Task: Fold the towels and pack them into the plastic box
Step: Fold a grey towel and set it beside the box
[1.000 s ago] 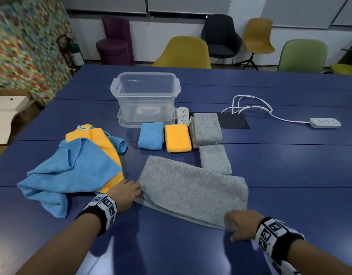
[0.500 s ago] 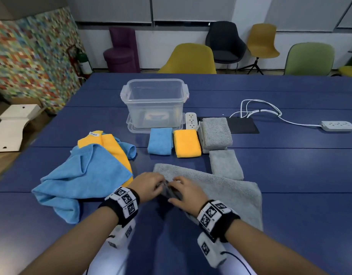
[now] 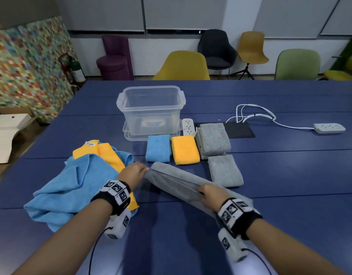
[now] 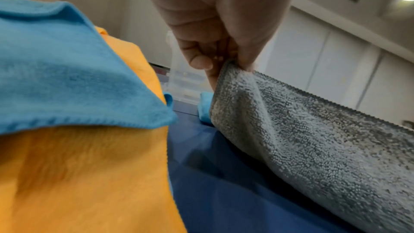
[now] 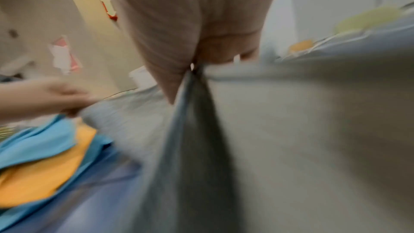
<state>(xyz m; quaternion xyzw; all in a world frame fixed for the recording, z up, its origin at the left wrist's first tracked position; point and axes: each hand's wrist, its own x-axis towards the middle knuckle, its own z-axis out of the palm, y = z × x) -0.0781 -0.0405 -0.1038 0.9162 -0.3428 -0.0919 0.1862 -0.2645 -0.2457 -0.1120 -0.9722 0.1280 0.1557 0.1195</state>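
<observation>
A large grey towel (image 3: 175, 181) is stretched above the blue table (image 3: 290, 175) between my two hands. My left hand (image 3: 134, 172) pinches its left corner (image 4: 226, 66), and my right hand (image 3: 211, 193) pinches the right end (image 5: 197, 72). The clear plastic box (image 3: 151, 108) stands behind with nothing in it, on its lid. In front of it lie folded towels: a blue one (image 3: 158, 147), an orange one (image 3: 185, 149), a thick grey one (image 3: 213, 138) and a smaller grey one (image 3: 224, 170). Unfolded blue (image 3: 68, 185) and orange (image 3: 109, 153) towels are heaped at the left.
A white power strip (image 3: 188, 127) lies beside the box, next to a black pad (image 3: 239, 130). A second power strip (image 3: 328, 128) with white cable sits at the far right. Several chairs (image 3: 182, 66) stand behind the table.
My hands gripped the grey towel's ends, met at its left side, then lifted it and pulled apart, so the towel now hangs doubled between them.
</observation>
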